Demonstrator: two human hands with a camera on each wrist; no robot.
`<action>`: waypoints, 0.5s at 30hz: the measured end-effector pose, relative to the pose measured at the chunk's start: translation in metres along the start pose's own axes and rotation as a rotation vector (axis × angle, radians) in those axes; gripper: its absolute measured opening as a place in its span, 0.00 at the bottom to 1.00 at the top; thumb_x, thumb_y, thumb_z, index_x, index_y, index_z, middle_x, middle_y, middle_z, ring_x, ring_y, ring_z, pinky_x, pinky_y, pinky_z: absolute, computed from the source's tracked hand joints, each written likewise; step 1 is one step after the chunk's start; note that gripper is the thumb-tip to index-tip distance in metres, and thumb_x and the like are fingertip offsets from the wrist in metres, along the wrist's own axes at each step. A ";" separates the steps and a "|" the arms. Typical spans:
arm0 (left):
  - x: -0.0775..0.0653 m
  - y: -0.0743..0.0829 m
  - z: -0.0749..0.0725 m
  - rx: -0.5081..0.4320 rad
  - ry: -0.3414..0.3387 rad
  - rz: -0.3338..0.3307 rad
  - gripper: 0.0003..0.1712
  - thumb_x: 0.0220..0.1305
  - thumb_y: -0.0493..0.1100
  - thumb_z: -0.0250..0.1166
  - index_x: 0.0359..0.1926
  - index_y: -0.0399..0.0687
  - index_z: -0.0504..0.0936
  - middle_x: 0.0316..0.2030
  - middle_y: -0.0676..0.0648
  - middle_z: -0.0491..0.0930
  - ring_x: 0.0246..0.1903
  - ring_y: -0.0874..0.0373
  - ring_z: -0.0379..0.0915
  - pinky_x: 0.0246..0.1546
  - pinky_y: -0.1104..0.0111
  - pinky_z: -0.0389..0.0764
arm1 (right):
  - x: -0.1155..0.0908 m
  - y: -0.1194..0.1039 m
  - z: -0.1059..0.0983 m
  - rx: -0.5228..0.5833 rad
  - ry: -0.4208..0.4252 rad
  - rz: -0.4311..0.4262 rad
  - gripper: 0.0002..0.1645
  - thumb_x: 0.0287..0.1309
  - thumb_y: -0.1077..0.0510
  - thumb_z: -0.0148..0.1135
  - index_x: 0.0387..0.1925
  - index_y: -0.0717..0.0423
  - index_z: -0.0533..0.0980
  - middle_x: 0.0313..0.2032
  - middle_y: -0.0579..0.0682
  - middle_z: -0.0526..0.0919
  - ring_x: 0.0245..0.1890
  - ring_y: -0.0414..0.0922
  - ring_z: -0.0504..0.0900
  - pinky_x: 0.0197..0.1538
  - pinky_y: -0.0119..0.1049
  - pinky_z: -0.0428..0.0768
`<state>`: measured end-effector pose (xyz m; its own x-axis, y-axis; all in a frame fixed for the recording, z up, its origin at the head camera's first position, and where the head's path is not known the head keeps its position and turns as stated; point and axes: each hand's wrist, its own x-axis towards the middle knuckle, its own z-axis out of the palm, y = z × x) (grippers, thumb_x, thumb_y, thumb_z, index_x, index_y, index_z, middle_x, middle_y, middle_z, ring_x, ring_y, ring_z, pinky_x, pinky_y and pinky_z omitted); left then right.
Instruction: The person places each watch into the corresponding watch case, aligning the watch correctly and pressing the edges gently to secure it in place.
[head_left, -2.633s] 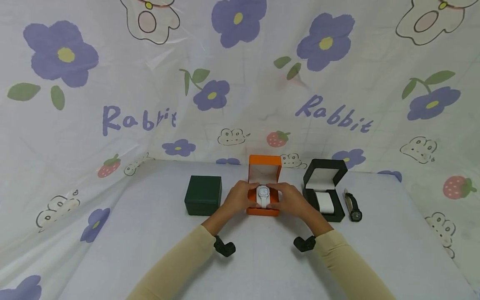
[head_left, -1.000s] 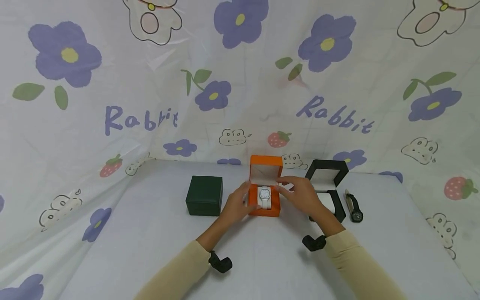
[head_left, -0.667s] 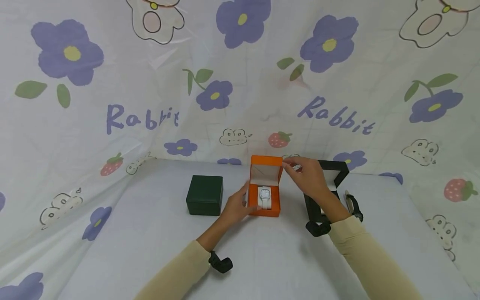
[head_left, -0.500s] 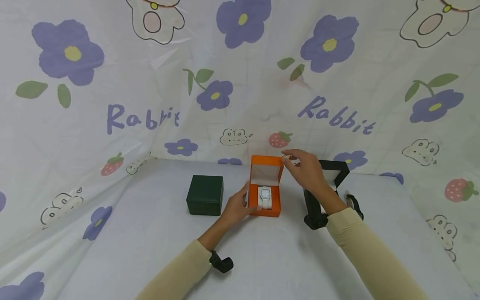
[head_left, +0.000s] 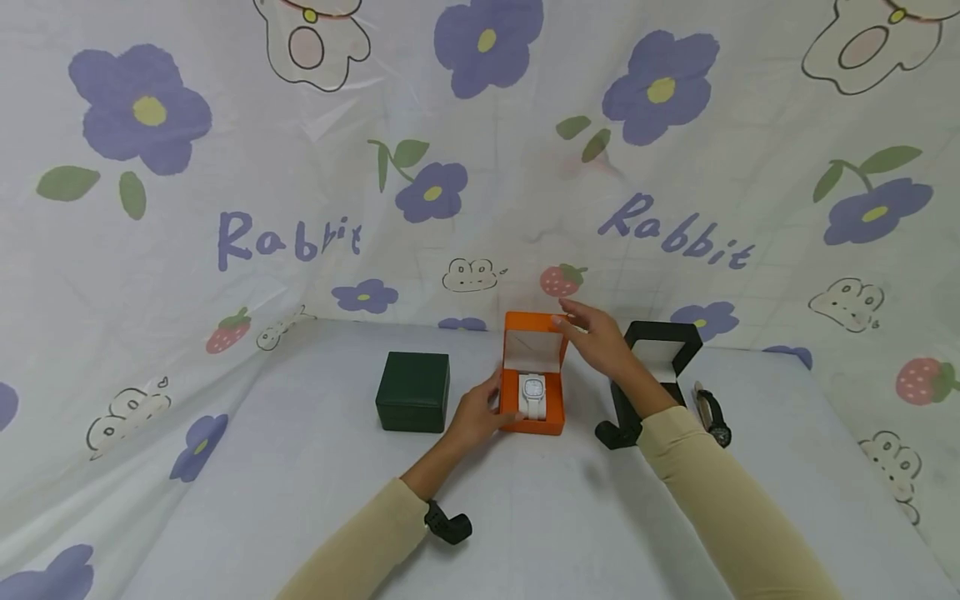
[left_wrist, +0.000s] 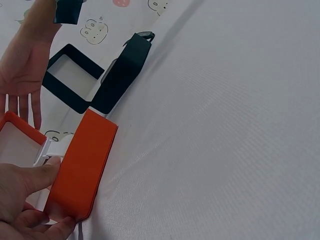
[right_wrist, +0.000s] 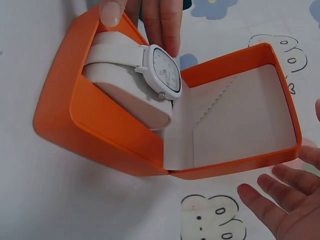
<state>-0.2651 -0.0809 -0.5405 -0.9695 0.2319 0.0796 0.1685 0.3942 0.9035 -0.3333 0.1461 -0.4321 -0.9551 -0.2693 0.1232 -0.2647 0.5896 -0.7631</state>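
Head view, backdrop (head_left: 517,225) reading "Rabbit", left grip (head_left: 474,414) holding orange box (head_left: 542,427), right grip (head_left: 596,339) wide, watch dial (head_left: 533,388) perhaps numbered.

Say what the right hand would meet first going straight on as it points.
Likely the raised, squarish orange lid, though depth is unclear; the right hand might pass above or behind it.

1 watch (right_wrist: 167,72) in orange box (right_wrist: 117,123)
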 end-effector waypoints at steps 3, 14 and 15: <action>0.001 -0.001 0.000 0.000 0.001 -0.002 0.54 0.60 0.43 0.76 0.79 0.43 0.53 0.74 0.41 0.64 0.71 0.43 0.62 0.65 0.54 0.73 | 0.002 0.002 0.002 0.037 -0.024 0.017 0.40 0.74 0.38 0.54 0.77 0.54 0.61 0.73 0.58 0.66 0.69 0.60 0.68 0.66 0.57 0.75; 0.002 -0.006 -0.001 -0.037 -0.038 0.007 0.53 0.61 0.43 0.76 0.79 0.40 0.54 0.73 0.39 0.64 0.71 0.46 0.62 0.68 0.58 0.69 | 0.007 0.002 0.010 0.094 -0.059 0.090 0.44 0.71 0.33 0.53 0.77 0.52 0.61 0.70 0.60 0.70 0.63 0.58 0.72 0.65 0.56 0.75; 0.002 -0.007 -0.001 -0.037 -0.042 0.009 0.53 0.61 0.43 0.75 0.78 0.40 0.54 0.73 0.39 0.64 0.72 0.47 0.62 0.68 0.59 0.69 | 0.008 0.002 0.010 0.094 -0.060 0.092 0.44 0.71 0.33 0.53 0.77 0.52 0.61 0.70 0.60 0.70 0.63 0.58 0.72 0.66 0.56 0.75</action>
<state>-0.2682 -0.0840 -0.5462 -0.9595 0.2727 0.0702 0.1692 0.3591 0.9178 -0.3402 0.1375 -0.4396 -0.9644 -0.2641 0.0138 -0.1598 0.5407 -0.8259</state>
